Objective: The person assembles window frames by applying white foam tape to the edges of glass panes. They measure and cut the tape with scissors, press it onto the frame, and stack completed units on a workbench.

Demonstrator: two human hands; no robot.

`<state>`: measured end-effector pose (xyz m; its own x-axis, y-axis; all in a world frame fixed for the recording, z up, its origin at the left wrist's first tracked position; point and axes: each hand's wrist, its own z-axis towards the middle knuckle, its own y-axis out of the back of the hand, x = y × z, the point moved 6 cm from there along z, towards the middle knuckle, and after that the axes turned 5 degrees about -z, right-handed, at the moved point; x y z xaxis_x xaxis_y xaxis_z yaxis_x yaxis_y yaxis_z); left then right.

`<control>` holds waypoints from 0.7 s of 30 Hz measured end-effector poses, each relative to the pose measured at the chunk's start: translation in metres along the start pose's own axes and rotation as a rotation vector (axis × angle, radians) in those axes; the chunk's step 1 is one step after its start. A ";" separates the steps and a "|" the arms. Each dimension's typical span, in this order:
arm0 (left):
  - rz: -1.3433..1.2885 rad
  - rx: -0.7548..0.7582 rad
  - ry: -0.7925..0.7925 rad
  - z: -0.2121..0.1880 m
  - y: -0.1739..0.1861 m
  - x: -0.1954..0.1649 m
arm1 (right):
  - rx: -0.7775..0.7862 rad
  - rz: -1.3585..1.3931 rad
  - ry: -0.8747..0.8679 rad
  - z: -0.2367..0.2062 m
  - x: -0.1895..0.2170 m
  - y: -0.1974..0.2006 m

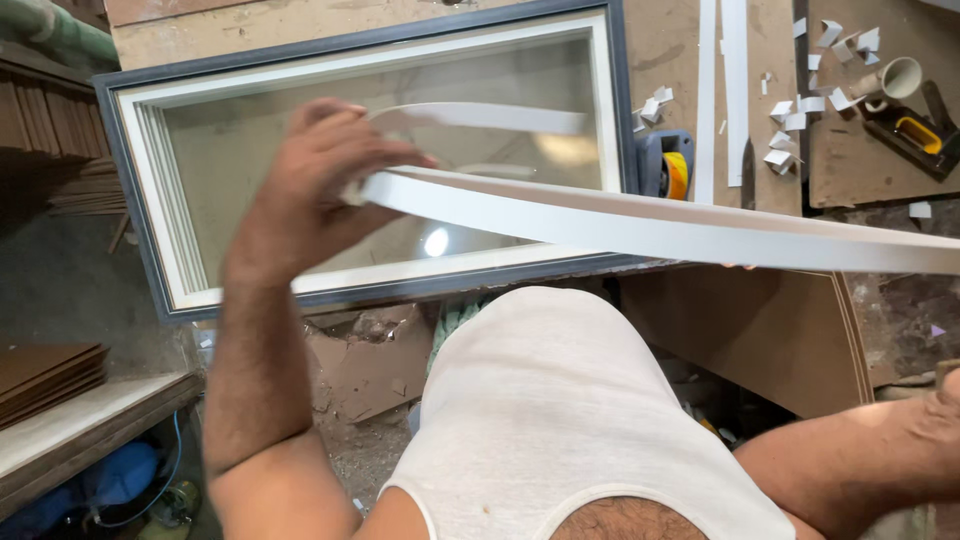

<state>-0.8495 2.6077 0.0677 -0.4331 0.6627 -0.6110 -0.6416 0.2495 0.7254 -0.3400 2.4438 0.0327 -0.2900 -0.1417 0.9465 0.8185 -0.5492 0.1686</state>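
Nearest, at four o'clock, only the right forearm [850, 450] shows, its hand past the frame edge, so its grip cannot be told. At ten o'clock the left hand [320, 180], wrist bent and fingers curled, pinches one end of a long white strip [640, 228] running off toward three o'clock. Beyond lies the glazed picture frame [370, 160] with a loose strip on its glass; the held strip looks not yet fitted.
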 end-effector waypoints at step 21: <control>0.669 -0.121 0.600 -0.203 -0.004 0.165 | 0.253 -0.915 0.300 -0.031 -0.080 -0.278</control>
<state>-1.0464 2.5727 -0.1002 -0.9748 0.1544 -0.1609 -0.1845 -0.1537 0.9707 -0.5596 2.5822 -0.0983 -0.9471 0.0271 0.3198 0.2886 -0.3640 0.8856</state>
